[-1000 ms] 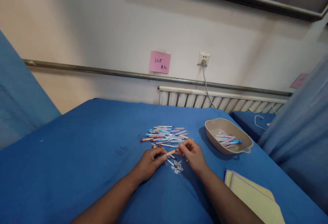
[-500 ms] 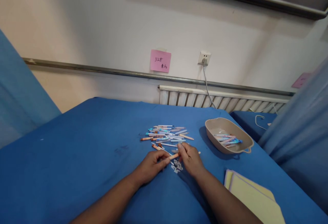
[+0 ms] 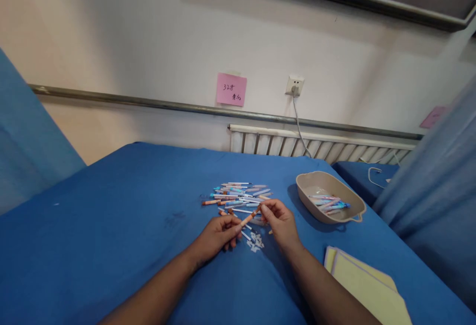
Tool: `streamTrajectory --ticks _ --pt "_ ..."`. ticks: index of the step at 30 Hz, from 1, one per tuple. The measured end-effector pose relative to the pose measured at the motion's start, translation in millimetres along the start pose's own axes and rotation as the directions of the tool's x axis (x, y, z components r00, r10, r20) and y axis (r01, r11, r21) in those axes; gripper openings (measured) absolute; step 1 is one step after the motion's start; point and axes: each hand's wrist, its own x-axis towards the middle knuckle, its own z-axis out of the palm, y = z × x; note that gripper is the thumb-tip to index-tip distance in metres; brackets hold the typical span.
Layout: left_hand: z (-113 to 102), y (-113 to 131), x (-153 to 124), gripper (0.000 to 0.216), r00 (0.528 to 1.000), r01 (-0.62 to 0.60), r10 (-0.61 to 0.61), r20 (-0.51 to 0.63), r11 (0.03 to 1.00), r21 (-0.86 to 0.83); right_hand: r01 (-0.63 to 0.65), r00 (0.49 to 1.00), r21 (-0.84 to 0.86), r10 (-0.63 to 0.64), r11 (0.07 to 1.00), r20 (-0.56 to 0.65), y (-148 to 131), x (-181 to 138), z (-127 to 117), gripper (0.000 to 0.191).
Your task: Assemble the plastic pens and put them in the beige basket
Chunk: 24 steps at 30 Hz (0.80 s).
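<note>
My left hand (image 3: pixel 218 235) and my right hand (image 3: pixel 281 221) pinch the two ends of one orange pen (image 3: pixel 249 217) just above the blue cloth. The pen slants up toward the right hand. Beyond my fingers lies a loose heap of several coloured pens (image 3: pixel 238 195). Small white bits (image 3: pixel 255 241) are scattered on the cloth between my wrists.
A beige oval tray (image 3: pixel 351 214) holding a few pens stands to the right. Yellow paper sheets (image 3: pixel 368 285) lie at the near right. The blue-covered table (image 3: pixel 111 226) reaches to a wall with a radiator, a socket with a cable and a pink note.
Both hands have kept hold of the orange pen. Its right end has lifted a little, and the right hand has moved slightly back toward the heap.
</note>
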Motion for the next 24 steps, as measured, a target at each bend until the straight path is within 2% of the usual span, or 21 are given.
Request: streamTrajectory --ticks 8,11,18,24 --pt "1.3 -3.9 -0.8 0.035 0.999 0.001 0.000 0.049 1.000 -0.027 0.000 1.000 0.039 -0.001 0.999 0.020 1.2 0.3 0.4 0.022" --pt "2.3 -2.3 -1.5 0.035 1.000 0.000 0.000 0.026 1.000 -0.031 -0.027 1.000 0.048 0.027 0.998 -0.004 0.3 0.3 1.8 0.025" --pt "5.3 0.7 -2.5 0.035 1.000 0.018 -0.018 0.002 0.999 -0.042 -0.014 1.000 -0.071 0.014 0.997 -0.009 2.5 1.2 1.4 0.026" --pt "5.6 -0.3 -2.5 0.034 1.000 0.022 -0.021 0.015 0.998 -0.053 -0.042 0.999 -0.077 0.042 0.996 0.000 5.7 1.9 1.3 0.030"
